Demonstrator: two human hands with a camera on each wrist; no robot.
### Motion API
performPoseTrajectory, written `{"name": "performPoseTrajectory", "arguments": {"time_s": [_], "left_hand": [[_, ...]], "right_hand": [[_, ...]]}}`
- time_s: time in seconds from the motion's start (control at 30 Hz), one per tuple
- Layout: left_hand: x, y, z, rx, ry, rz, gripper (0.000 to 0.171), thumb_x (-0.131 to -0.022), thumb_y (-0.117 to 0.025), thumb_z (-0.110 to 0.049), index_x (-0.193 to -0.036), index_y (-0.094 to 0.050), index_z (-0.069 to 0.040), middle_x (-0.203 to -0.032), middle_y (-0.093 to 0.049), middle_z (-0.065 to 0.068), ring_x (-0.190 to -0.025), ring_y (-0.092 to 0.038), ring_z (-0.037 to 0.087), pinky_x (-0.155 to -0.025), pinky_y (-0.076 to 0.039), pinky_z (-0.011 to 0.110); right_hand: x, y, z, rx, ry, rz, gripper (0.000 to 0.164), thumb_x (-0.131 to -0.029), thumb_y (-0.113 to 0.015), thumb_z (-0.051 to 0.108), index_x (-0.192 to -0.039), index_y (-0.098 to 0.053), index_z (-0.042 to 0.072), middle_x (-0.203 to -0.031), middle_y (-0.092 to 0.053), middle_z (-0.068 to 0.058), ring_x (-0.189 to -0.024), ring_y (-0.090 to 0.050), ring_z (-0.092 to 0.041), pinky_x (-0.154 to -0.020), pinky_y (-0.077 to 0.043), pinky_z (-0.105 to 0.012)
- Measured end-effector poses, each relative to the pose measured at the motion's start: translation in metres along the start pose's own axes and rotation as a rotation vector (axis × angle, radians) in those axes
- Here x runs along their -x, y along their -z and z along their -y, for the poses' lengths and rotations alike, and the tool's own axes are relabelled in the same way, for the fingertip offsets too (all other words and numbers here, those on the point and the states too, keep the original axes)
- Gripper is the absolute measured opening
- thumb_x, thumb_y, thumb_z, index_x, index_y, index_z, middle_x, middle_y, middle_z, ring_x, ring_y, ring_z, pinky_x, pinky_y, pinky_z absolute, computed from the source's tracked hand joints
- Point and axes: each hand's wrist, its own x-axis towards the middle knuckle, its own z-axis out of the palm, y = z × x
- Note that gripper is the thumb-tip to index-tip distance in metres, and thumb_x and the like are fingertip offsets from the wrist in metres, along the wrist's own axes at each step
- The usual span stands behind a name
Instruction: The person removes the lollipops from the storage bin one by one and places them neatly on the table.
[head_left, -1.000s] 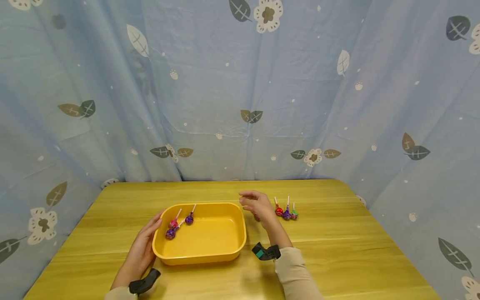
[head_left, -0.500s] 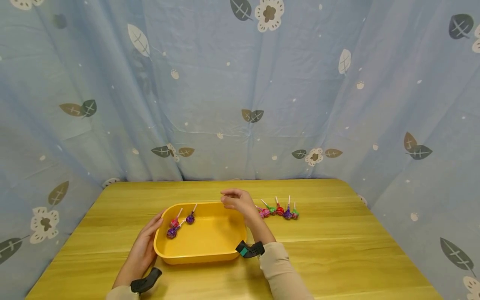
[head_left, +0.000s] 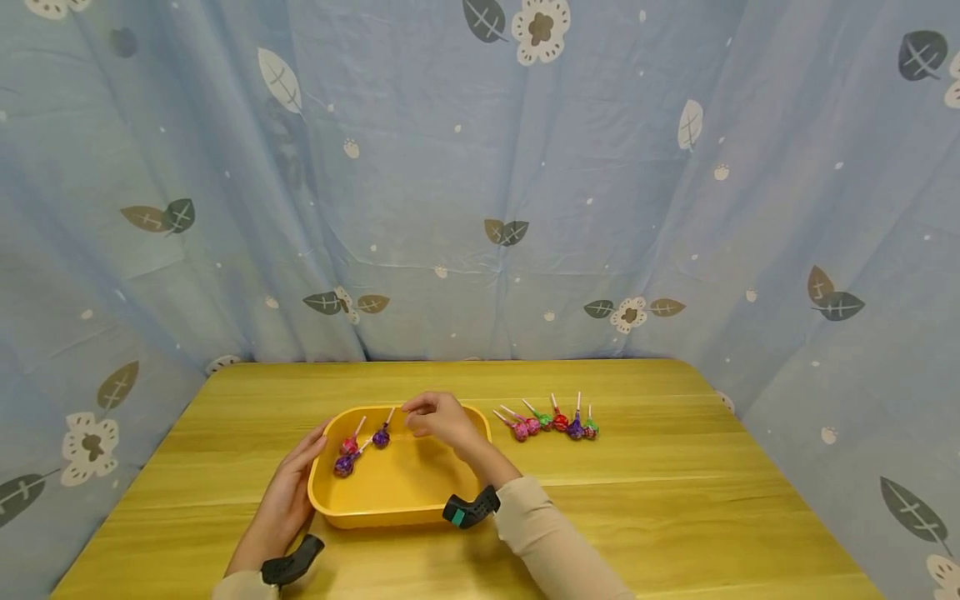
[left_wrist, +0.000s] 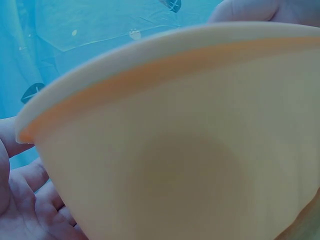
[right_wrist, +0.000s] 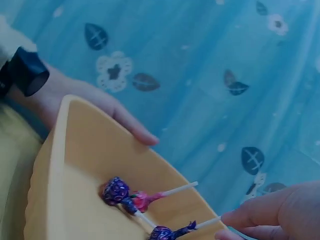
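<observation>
A yellow plastic bin (head_left: 405,517) stands on the table. In its left part lie 3 wrapped lollipops: a pink lollipop (head_left: 349,446), a purple lollipop (head_left: 344,466) and another purple lollipop (head_left: 381,437). My left hand (head_left: 288,483) rests along the bin's left outer side, its fingers extended against the wall near the rim. Over the bin's back half is my right hand (head_left: 442,421), thumb and index finger apart. Its fingertips are close to the stick of the farther purple lollipop; in the right wrist view the fingertips (right_wrist: 232,217) overlap the stick's end, so contact is unclear.
To the right of the bin, several lollipops (head_left: 545,422) lie in a row on the wooden table (head_left: 675,500), sticks pointing back. Behind the table hangs a blue patterned curtain (head_left: 480,167). Each wrist wears a black camera mount (head_left: 471,508).
My right hand has moved left from the row of lollipops to over the bin, uncovering the pink ones in the row. The left hand, bin and lollipops look unmoved.
</observation>
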Motion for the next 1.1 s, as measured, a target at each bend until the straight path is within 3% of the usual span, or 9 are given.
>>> {"name": "performPoseTrajectory", "arguments": {"time_s": [0.3, 0.43, 0.63, 0.93, 1.1], "left_hand": [[-0.001, 0.001, 0.0, -0.016, -0.006, 0.007, 0.066, -0.103, -0.046, -0.038, -0.156, -0.015, -0.015, -0.157, -0.014, 0.001, -0.145, -0.013, 0.018, -0.103, -0.037, 0.024], [0.0, 0.002, 0.002, -0.014, -0.018, 0.01, 0.061, -0.103, -0.046, -0.038, -0.155, -0.02, -0.018, -0.152, -0.022, -0.004, -0.142, -0.018, 0.015, -0.103, -0.037, 0.023], [-0.001, 0.003, 0.003, -0.021, -0.04, 0.019, 0.057, -0.103, -0.046, -0.037, -0.154, -0.026, -0.02, -0.141, -0.037, -0.012, -0.139, -0.024, 0.01, -0.103, -0.037, 0.021], [-0.001, 0.002, 0.002, -0.027, -0.015, 0.007, 0.063, -0.103, -0.045, -0.039, -0.156, -0.018, -0.017, -0.15, -0.024, -0.006, -0.142, -0.019, 0.013, -0.103, -0.038, 0.022], [-0.001, 0.001, 0.002, -0.033, -0.016, 0.009, 0.065, -0.103, -0.045, -0.039, -0.156, -0.015, -0.016, -0.153, -0.019, -0.003, -0.144, -0.013, 0.018, -0.106, -0.034, 0.024]], "right_hand": [[-0.006, -0.013, 0.001, 0.104, -0.02, 0.021, 0.014, -0.087, -0.066, -0.003, -0.101, -0.07, -0.005, -0.089, -0.066, -0.006, -0.08, -0.065, -0.021, -0.076, -0.058, -0.039], [-0.007, -0.022, -0.002, 0.151, -0.035, 0.046, 0.014, -0.087, -0.066, -0.003, -0.1, -0.07, -0.006, -0.089, -0.067, -0.006, -0.081, -0.066, -0.025, -0.074, -0.058, -0.037], [-0.007, -0.034, -0.01, 0.276, -0.052, 0.071, 0.016, -0.088, -0.069, 0.004, -0.104, -0.071, 0.0, -0.092, -0.065, 0.0, -0.076, -0.062, -0.013, -0.07, -0.057, -0.033], [-0.005, -0.04, -0.01, 0.314, -0.076, 0.08, 0.018, -0.086, -0.071, 0.003, -0.104, -0.074, 0.003, -0.096, -0.066, -0.001, -0.079, -0.063, -0.014, -0.07, -0.057, -0.03], [-0.004, -0.038, -0.012, 0.285, -0.071, 0.132, 0.029, -0.086, -0.071, 0.005, -0.115, -0.072, 0.007, -0.105, -0.068, -0.003, -0.085, -0.062, -0.012, -0.073, -0.057, -0.031]]}}
